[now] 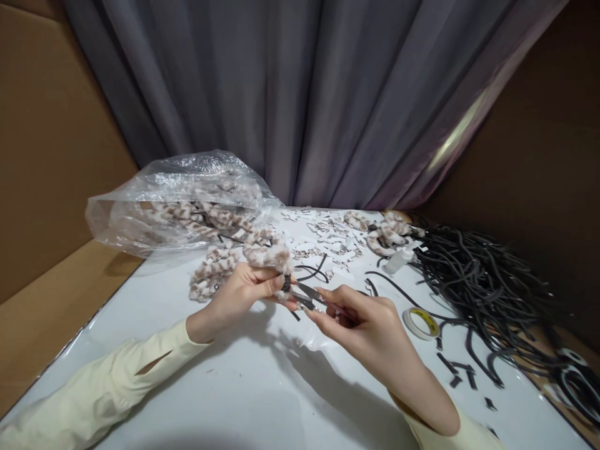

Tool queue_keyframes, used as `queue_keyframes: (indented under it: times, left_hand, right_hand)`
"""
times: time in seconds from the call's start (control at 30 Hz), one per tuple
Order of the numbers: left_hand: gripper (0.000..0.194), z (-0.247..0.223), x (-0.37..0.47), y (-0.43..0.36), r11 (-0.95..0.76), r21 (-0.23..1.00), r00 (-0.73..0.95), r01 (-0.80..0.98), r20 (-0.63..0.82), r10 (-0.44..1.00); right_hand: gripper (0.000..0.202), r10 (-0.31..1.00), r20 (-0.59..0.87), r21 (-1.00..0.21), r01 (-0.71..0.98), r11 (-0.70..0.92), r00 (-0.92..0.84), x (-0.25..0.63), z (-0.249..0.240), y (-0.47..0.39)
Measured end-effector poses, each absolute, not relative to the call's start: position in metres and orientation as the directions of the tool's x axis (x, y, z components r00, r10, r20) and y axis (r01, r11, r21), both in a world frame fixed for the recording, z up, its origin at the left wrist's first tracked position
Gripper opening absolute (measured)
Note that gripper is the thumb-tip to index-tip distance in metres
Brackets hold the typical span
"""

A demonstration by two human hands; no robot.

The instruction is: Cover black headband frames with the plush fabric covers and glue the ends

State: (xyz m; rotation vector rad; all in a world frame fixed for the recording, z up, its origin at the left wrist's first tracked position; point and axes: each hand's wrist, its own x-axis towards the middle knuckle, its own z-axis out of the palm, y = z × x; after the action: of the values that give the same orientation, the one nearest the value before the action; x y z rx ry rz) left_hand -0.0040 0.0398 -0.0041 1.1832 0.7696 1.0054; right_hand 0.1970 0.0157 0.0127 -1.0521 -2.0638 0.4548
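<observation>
My left hand [250, 289], in the middle of the head view, is closed around a fluffy white-and-brown plush band [267, 255]. A black wrapped end [286, 282] of the band sticks out by my left thumb. My right hand [356, 315] grips a pair of scissors [307, 292], its dark blades apart and pointing left at that black end. The handles are mostly hidden inside my right fingers. More plush bands [210, 272] lie just left of and behind my left hand.
A clear plastic bag [182, 181] holds several plush bands at the back left. Paper scraps [328, 237] cover the table's far middle. Right of my hands are a tape roll [421, 323], a white bottle [398, 258], a heap of black cords [478, 281] and short cut pieces [462, 369].
</observation>
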Motion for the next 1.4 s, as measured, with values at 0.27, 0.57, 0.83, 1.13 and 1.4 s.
queue_keyframes:
  times: [0.27, 0.57, 0.83, 1.13, 1.4]
  left_hand:
    - [0.02, 0.0, -0.007, 0.04, 0.119, 0.952, 0.445, -0.282, 0.02, 0.895]
    - [0.017, 0.001, -0.007, 0.039, 0.111, 0.95, 0.459, -0.292, 0.038, 0.888]
    - [0.017, -0.001, -0.008, 0.041, 0.106, 0.953, 0.474, -0.284, 0.044, 0.879]
    - [0.025, 0.0, -0.008, 0.04, 0.121, 0.965, 0.435, -0.234, -0.007, 0.901]
    - [0.03, -0.01, -0.007, 0.04, 0.098, 0.977, 0.418, -0.188, -0.011, 0.909]
  right_hand:
    - [0.01, 0.789, 0.491, -0.586, 0.53, 0.613, -0.369, 0.201, 0.018, 0.012]
    - [0.008, 0.773, 0.505, -0.564, 0.532, 0.632, -0.383, 0.2, 0.02, 0.01]
    - [0.009, 0.762, 0.515, -0.533, 0.55, 0.643, -0.392, 0.2, 0.02, 0.01]
    - [0.013, 0.768, 0.518, -0.526, 0.568, 0.633, -0.376, 0.198, 0.017, 0.011]
    - [0.013, 0.766, 0.527, -0.573, 0.513, 0.64, -0.367, 0.195, 0.009, 0.01]
